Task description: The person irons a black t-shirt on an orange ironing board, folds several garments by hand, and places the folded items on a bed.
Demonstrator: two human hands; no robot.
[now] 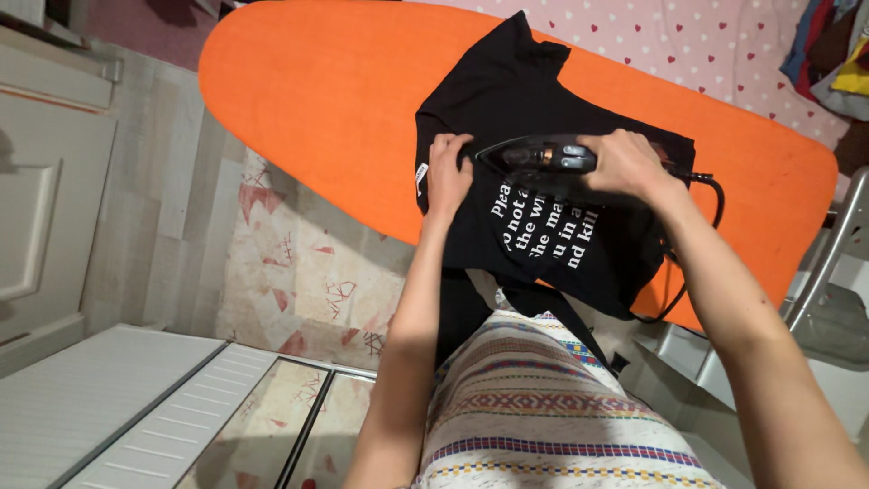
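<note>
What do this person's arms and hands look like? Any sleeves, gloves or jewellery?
Both arms are bare from the edge of the picture down to the fingers: no sleeves show, and no gloves. The left hand and right hand carry no ring, watch or bracelet that I can see. Below the arms, the person wears a garment with multicoloured patterned stripes on a pale ground.

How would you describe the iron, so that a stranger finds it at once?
Find the orange ironing board and the black T-shirt spread on it. On the shirt, under the right hand, lies the iron: dark, pointed, glossy, trailing a black cord.
</note>
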